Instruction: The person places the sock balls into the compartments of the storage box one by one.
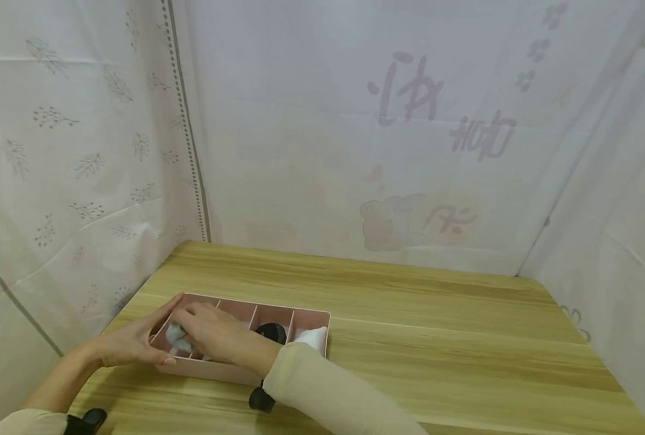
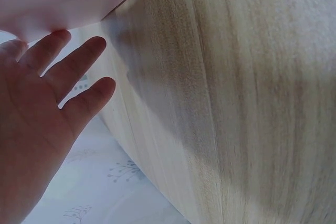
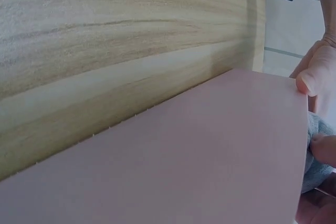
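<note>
A pink divided box (image 1: 208, 370) sits on the table, its compartments side by side. At its leftmost compartment my right hand (image 1: 214, 333) holds a bunched grey cloth (image 1: 178, 336); the right wrist view shows the thumb pressed on the grey fabric (image 3: 315, 174), with fingers below. My left hand (image 1: 122, 345) spans the box's left end, thumb at the front wall. In the left wrist view its fingers are spread and fairly straight, some touching the pink wall. A black rolled item (image 1: 272, 331) and a white cloth (image 1: 313, 338) lie in compartments to the right, partly behind my right arm.
The wood-grain table (image 1: 436, 344) extends right of and behind the box. Patterned white curtains (image 1: 301, 121) hang along its back and sides. A black strap piece (image 1: 261, 399) shows below my right wrist, another black piece (image 1: 93, 418) by my left wrist.
</note>
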The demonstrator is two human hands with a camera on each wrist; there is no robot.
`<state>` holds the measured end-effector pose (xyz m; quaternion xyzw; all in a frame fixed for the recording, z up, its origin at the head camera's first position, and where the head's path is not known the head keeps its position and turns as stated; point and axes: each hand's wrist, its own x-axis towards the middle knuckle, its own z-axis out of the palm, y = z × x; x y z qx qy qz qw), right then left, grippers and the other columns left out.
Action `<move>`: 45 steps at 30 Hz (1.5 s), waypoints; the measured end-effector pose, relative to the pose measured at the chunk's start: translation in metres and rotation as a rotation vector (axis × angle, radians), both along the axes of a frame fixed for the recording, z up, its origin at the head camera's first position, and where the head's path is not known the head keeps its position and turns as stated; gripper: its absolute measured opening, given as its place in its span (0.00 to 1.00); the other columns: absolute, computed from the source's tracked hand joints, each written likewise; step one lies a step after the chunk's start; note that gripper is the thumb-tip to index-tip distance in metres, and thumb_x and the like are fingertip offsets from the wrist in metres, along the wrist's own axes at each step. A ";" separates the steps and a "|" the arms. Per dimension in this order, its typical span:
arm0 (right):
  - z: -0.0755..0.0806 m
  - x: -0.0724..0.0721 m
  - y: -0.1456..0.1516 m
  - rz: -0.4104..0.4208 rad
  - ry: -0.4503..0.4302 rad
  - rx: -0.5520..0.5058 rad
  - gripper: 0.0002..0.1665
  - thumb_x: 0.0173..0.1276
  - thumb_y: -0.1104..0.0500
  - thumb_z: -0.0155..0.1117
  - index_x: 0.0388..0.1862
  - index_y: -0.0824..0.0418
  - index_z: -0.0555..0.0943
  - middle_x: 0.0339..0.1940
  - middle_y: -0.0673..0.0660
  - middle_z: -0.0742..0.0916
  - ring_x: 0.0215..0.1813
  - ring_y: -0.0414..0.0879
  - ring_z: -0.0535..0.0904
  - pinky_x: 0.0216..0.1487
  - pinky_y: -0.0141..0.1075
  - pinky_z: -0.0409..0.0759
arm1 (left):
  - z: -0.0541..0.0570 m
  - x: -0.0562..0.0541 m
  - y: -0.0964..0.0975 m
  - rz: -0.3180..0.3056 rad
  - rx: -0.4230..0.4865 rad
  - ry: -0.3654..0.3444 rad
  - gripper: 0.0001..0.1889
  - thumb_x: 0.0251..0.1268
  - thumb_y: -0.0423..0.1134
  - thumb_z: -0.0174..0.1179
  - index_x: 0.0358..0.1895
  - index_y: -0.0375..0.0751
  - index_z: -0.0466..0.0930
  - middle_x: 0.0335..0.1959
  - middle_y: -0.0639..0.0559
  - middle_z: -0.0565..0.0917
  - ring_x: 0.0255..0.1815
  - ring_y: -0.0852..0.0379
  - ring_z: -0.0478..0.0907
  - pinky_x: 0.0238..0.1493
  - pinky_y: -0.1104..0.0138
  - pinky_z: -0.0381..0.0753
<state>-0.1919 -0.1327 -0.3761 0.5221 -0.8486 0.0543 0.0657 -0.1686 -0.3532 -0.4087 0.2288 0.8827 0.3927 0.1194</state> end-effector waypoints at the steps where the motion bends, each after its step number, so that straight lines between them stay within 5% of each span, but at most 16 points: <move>1: 0.000 0.000 0.000 0.008 0.013 0.002 0.23 0.66 0.54 0.61 0.59 0.48 0.71 0.59 0.46 0.77 0.59 0.36 0.71 0.55 0.22 0.69 | 0.000 0.000 0.001 0.002 -0.004 -0.009 0.57 0.53 0.37 0.66 0.76 0.51 0.29 0.71 0.22 0.41 0.71 0.55 0.51 0.57 0.62 0.69; 2: -0.001 0.000 -0.001 0.015 0.029 0.004 0.23 0.65 0.54 0.63 0.59 0.48 0.72 0.58 0.47 0.77 0.58 0.36 0.72 0.55 0.22 0.69 | 0.001 0.000 0.001 0.004 -0.010 -0.018 0.57 0.54 0.37 0.66 0.76 0.52 0.28 0.71 0.22 0.41 0.71 0.44 0.51 0.56 0.61 0.70; 4: -0.002 0.000 -0.002 0.015 0.049 0.013 0.24 0.62 0.54 0.66 0.58 0.48 0.73 0.58 0.47 0.78 0.57 0.36 0.73 0.54 0.22 0.70 | 0.001 0.000 0.001 0.005 -0.004 -0.034 0.57 0.54 0.37 0.66 0.76 0.52 0.28 0.71 0.22 0.40 0.70 0.44 0.51 0.55 0.61 0.70; 9: -0.007 -0.001 -0.003 0.012 0.084 0.019 0.27 0.61 0.54 0.68 0.59 0.46 0.74 0.56 0.47 0.78 0.55 0.36 0.74 0.53 0.21 0.70 | 0.002 -0.001 0.002 0.007 -0.012 -0.030 0.56 0.54 0.37 0.65 0.76 0.53 0.29 0.72 0.24 0.42 0.69 0.58 0.53 0.53 0.61 0.71; 11: -0.009 -0.001 -0.003 0.003 0.086 0.024 0.27 0.62 0.54 0.66 0.60 0.47 0.73 0.57 0.47 0.78 0.56 0.36 0.73 0.54 0.21 0.70 | 0.002 -0.001 0.002 0.012 -0.026 -0.027 0.56 0.54 0.37 0.66 0.76 0.52 0.28 0.72 0.24 0.42 0.69 0.42 0.52 0.54 0.54 0.70; 13: -0.009 -0.001 -0.004 -0.027 0.060 0.036 0.25 0.65 0.54 0.63 0.61 0.48 0.71 0.56 0.46 0.78 0.56 0.36 0.73 0.53 0.22 0.70 | 0.002 -0.001 0.003 0.013 -0.031 -0.012 0.57 0.53 0.37 0.66 0.76 0.51 0.29 0.71 0.23 0.43 0.68 0.37 0.53 0.53 0.50 0.70; 18: -0.010 0.001 -0.007 -0.118 -0.046 0.054 0.22 0.67 0.54 0.60 0.59 0.47 0.69 0.54 0.43 0.78 0.55 0.33 0.73 0.49 0.21 0.72 | 0.002 0.000 0.003 0.021 -0.053 0.022 0.57 0.52 0.38 0.68 0.76 0.49 0.31 0.71 0.22 0.47 0.66 0.39 0.57 0.51 0.63 0.71; 22: -0.010 0.002 -0.008 -0.107 -0.007 0.100 0.22 0.64 0.55 0.65 0.57 0.46 0.73 0.57 0.43 0.77 0.57 0.33 0.73 0.53 0.22 0.71 | 0.002 0.000 0.003 0.019 -0.062 0.038 0.57 0.51 0.38 0.68 0.76 0.50 0.31 0.71 0.23 0.48 0.66 0.42 0.59 0.49 0.69 0.70; 29: -0.016 0.003 -0.008 -0.068 0.084 0.150 0.14 0.69 0.53 0.57 0.52 0.44 0.78 0.50 0.40 0.80 0.52 0.31 0.73 0.53 0.21 0.68 | 0.001 0.000 0.002 0.018 -0.046 0.076 0.56 0.50 0.39 0.68 0.76 0.52 0.34 0.70 0.23 0.51 0.59 0.81 0.55 0.47 0.75 0.69; 35: -0.018 0.002 -0.007 -0.074 0.088 0.177 0.14 0.69 0.52 0.58 0.53 0.42 0.79 0.47 0.40 0.80 0.49 0.31 0.73 0.51 0.21 0.69 | -0.001 -0.001 0.001 0.014 -0.061 0.080 0.56 0.51 0.40 0.67 0.76 0.53 0.33 0.70 0.24 0.51 0.58 0.83 0.53 0.47 0.74 0.70; 38: -0.017 0.002 -0.005 -0.045 0.106 0.180 0.15 0.70 0.53 0.56 0.55 0.44 0.78 0.48 0.40 0.79 0.51 0.30 0.72 0.52 0.20 0.68 | 0.000 -0.003 0.001 0.010 -0.063 0.067 0.56 0.51 0.39 0.67 0.76 0.52 0.33 0.71 0.24 0.49 0.64 0.71 0.57 0.47 0.74 0.70; 42: -0.013 0.003 0.007 -0.002 0.136 0.140 0.18 0.72 0.53 0.54 0.60 0.48 0.74 0.52 0.41 0.78 0.56 0.32 0.71 0.57 0.21 0.66 | 0.001 -0.005 -0.001 -0.006 -0.066 0.062 0.57 0.52 0.38 0.67 0.76 0.50 0.31 0.71 0.23 0.48 0.66 0.35 0.56 0.49 0.65 0.72; 45: -0.011 0.001 0.023 0.044 0.174 0.057 0.21 0.72 0.53 0.53 0.63 0.53 0.71 0.56 0.46 0.79 0.60 0.36 0.72 0.61 0.23 0.65 | 0.002 -0.006 -0.003 -0.013 -0.070 0.072 0.57 0.51 0.37 0.68 0.76 0.48 0.31 0.70 0.21 0.48 0.63 0.25 0.53 0.49 0.66 0.72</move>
